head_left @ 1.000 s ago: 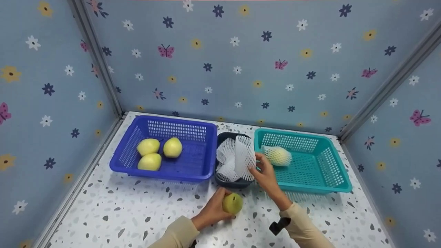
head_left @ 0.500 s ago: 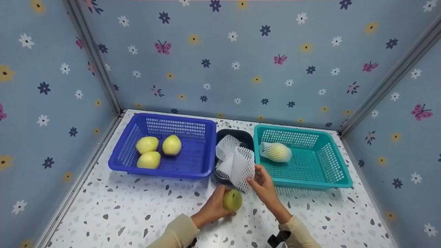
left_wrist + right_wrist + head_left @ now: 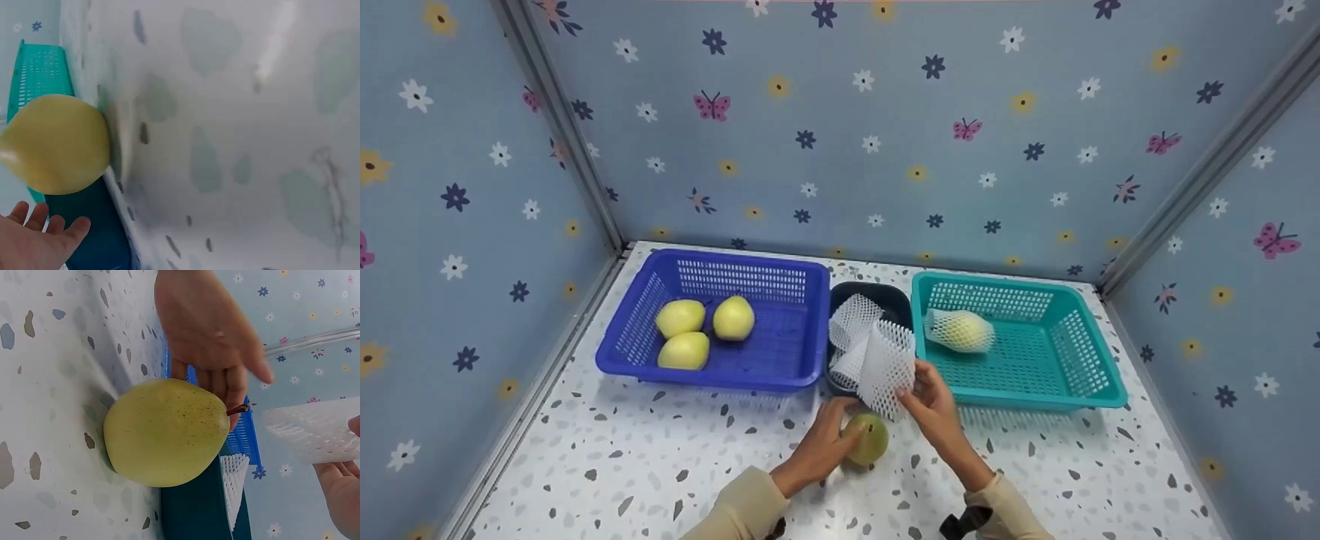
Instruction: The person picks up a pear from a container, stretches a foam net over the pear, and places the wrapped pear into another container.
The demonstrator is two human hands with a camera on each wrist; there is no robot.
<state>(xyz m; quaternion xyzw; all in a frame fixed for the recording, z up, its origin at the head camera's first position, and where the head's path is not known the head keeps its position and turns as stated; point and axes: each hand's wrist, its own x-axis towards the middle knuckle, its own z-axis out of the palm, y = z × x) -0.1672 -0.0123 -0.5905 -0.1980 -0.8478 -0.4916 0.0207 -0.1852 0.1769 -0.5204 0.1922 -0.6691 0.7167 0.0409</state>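
A yellow-green pear (image 3: 873, 442) stands stem up on the speckled table. My left hand (image 3: 816, 444) lies beside it, fingers relaxed; in the right wrist view the thumb is lifted off the pear (image 3: 166, 433). The left wrist view has a gap between that hand (image 3: 39, 242) and the pear (image 3: 59, 143). My right hand (image 3: 936, 409) pinches a white foam fruit net (image 3: 886, 371) by its right side, above and behind the pear. In the right wrist view this foam net (image 3: 315, 430) spans between the thumb and fingers.
A dark bin (image 3: 896, 300) with more foam nets (image 3: 855, 322) stands behind the hands. On its left, a blue basket (image 3: 780, 379) contains several pears. The teal basket (image 3: 1035, 401) to its right holds one pear in a net (image 3: 964, 331). Patterned walls enclose the table.
My right hand has drawn the foam net out of the bin, down toward the pear. My left hand gripped the pear before; its fingers have now loosened from it.
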